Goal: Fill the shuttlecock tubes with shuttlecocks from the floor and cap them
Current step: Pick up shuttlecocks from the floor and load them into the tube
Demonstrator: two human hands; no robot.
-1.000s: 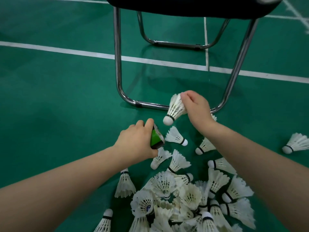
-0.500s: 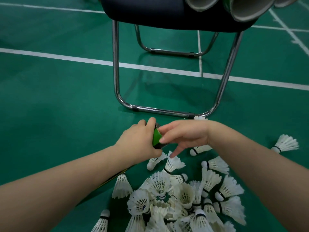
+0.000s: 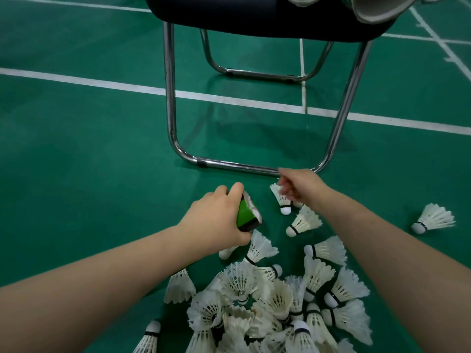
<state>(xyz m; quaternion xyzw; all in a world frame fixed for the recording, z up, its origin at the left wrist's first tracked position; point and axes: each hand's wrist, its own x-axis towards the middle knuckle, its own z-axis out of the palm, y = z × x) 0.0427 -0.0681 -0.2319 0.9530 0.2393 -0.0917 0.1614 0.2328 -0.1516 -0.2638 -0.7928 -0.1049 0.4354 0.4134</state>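
Note:
My left hand [image 3: 216, 217] grips a green shuttlecock tube [image 3: 247, 212] near its open end, which points away from me over the green floor. My right hand [image 3: 299, 187] is blurred, a little right of the tube mouth, fingers curled onto the feathers of a white shuttlecock [image 3: 280, 198] whose cork points down. A heap of several white shuttlecocks [image 3: 267, 301] lies on the floor below both hands. The rest of the tube is hidden under my left forearm.
A chair with chrome legs [image 3: 170, 98] and a dark seat [image 3: 254, 14] stands just beyond my hands. Open tube ends [image 3: 374, 8] lie on the seat at the top right. One stray shuttlecock [image 3: 433, 219] lies at the right. White court lines cross the floor.
My right hand put a shuttlecock into the tube mouth, then moved right and down to another shuttlecock on the floor. My left hand kept the tube still.

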